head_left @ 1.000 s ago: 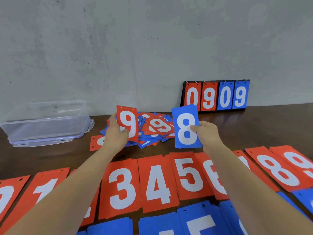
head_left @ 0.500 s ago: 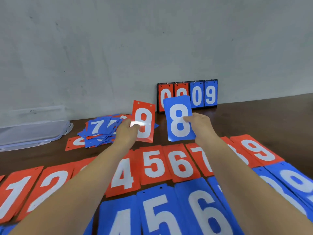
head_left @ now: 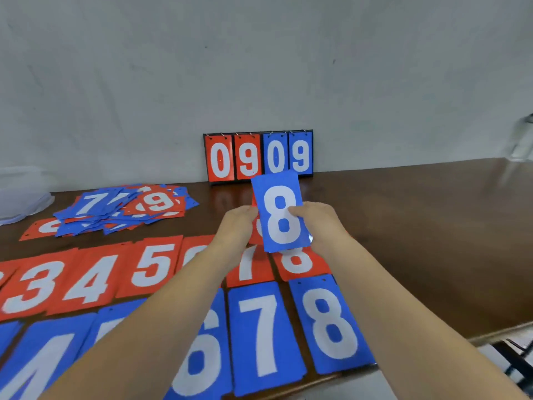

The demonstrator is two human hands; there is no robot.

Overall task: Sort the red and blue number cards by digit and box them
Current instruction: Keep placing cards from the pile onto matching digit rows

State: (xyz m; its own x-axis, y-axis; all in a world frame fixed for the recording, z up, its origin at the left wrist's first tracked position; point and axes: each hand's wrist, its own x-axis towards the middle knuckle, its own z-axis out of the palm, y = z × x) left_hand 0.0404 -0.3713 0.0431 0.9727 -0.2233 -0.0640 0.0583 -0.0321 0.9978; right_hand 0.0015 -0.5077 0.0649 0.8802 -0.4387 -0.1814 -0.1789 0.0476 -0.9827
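While the right hand (head_left: pixel 323 223) keeps its grip closed, the thumb lies across the face of the blue 8 card (head_left: pixel 281 215) at the digit's waist, and the fingers are hidden behind. That card is held nearly upright in the air. Its long axis runs top to bottom with the top leaning a little left, and the digit reads right way up toward the person. Just beside it the left hand (head_left: pixel 236 226), back upward and fingers curled, has its grip on a red card (head_left: pixel 255 235) tucked behind the blue one; its digit cannot be read. Both forearms reach forward and converge over the counter (head_left: pixel 418 226). Below the held cards lies a red row (head_left: pixel 150 269) of digits, its 7 and 8 directly beneath. Nearer the person is a blue row (head_left: pixel 265 333) showing 6, 7, 8. A loose heap (head_left: pixel 121 209) of cards sits to the left, near a clear box (head_left: pixel 20 197). A flip stand (head_left: pixel 258 155) reading 0909 stands against the wall (head_left: pixel 259 67).
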